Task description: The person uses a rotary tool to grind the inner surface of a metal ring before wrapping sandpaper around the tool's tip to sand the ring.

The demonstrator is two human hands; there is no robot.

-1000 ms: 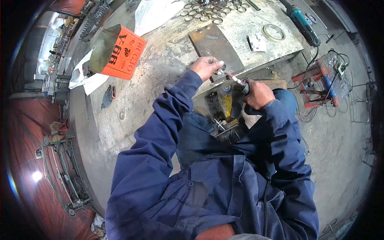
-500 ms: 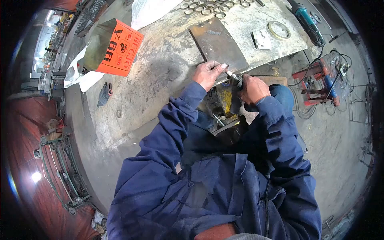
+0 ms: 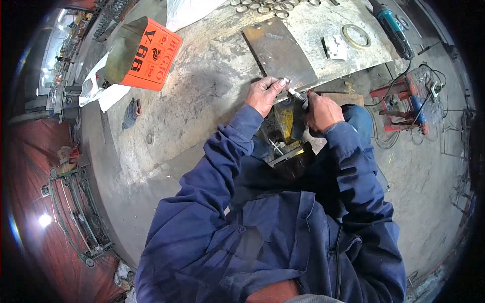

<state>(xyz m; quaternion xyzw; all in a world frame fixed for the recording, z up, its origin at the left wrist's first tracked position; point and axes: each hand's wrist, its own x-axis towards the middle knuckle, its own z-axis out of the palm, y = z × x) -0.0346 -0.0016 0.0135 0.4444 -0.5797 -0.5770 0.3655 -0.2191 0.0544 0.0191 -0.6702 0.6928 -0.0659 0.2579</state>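
Note:
My left hand (image 3: 262,97) pinches a small, shiny metal ring (image 3: 287,80) between thumb and fingertips, just over the front edge of the table. Wrapped round a slim die grinder (image 3: 301,98), my right hand (image 3: 324,112) points its pale tip up and left, close beside the ring. Most of the grinder's body is hidden in the palm. Just beyond both hands lies a dark flat metal plate (image 3: 280,50) on the worn table (image 3: 202,65).
Several small rings (image 3: 263,9) lie at the back, with a larger ring (image 3: 356,36) and a teal power tool (image 3: 391,30) to the right. An orange can (image 3: 156,55) and a dark glove (image 3: 131,114) sit left. A red-and-blue stand (image 3: 404,106) with cables is on the floor.
The view has shifted slightly. My left hand still pinches the ring, and the die grinder's tip has shifted a little beside it in my right hand.

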